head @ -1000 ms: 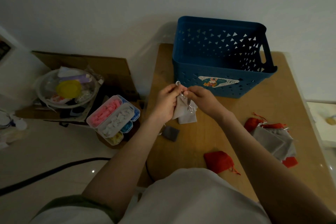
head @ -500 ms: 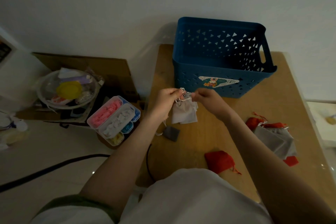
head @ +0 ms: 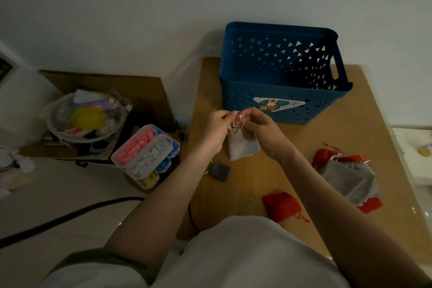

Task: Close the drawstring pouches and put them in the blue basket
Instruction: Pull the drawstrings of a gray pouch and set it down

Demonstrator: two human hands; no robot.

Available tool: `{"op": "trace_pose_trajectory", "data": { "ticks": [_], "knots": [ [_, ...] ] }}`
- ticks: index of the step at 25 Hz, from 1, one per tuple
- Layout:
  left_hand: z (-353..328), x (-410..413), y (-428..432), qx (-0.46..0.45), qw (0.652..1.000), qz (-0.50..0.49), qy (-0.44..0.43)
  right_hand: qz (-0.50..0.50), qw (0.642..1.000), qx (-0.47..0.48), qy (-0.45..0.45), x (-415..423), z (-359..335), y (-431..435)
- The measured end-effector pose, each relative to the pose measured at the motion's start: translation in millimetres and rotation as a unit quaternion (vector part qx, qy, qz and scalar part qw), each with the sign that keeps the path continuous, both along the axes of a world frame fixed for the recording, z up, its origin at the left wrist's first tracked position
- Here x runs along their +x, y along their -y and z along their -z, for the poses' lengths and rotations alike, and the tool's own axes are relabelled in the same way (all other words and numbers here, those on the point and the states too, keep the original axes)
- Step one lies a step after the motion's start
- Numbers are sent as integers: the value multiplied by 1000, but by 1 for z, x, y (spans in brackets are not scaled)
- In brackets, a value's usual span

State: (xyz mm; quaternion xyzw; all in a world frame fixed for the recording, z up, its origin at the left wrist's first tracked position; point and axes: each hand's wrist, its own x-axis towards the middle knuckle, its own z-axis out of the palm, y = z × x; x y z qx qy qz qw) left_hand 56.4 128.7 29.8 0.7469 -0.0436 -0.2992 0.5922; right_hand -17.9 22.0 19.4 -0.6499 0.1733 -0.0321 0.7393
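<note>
While both hands work at its mouth, a grey pouch (head: 243, 147) hangs just above the bench (head: 257, 180), in front of the blue basket (head: 233, 105) and not in it. The left hand (head: 217, 128) has its fingers curled, pinching the pale drawstring (head: 236, 121) at the pouch's gathered top. The right hand (head: 259, 127) pinches the same drawstring from the other side, so the two hands nearly touch. Whether the pouch's lower edge rests on the bench I cannot tell.

Behind the hands the basket stands upright at the far side of the bench, with triangular holes in its walls and a cartoon sticker (head: 278, 104) on its near wall. What shows of its inside is dark.

Near the left forearm a small dark grey pouch (head: 219, 170) lies flat. A red pouch (head: 281, 206) lies close to the person's body, on the right. Further right sits a pile of grey pouches (head: 348, 177) with more red pouches (head: 325, 156) tucked beneath and around it.

Off the bench to the left stand a clear compartment box (head: 147, 154) of coloured pieces and a cluttered bowl (head: 84, 117).
</note>
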Motion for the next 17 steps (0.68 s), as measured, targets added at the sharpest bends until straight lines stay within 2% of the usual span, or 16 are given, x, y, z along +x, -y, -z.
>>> {"op": "trace_pose_trajectory", "data": {
  "ticks": [8, 17],
  "knots": [
    [-3, -2, 1, 18, 999, 14, 35, 53, 992, -115, 17, 3, 1, -6],
    [-7, -7, -1, 45, 989, 97, 104, 84, 984, -156, -17, 6, 3, -5]
  ]
}}
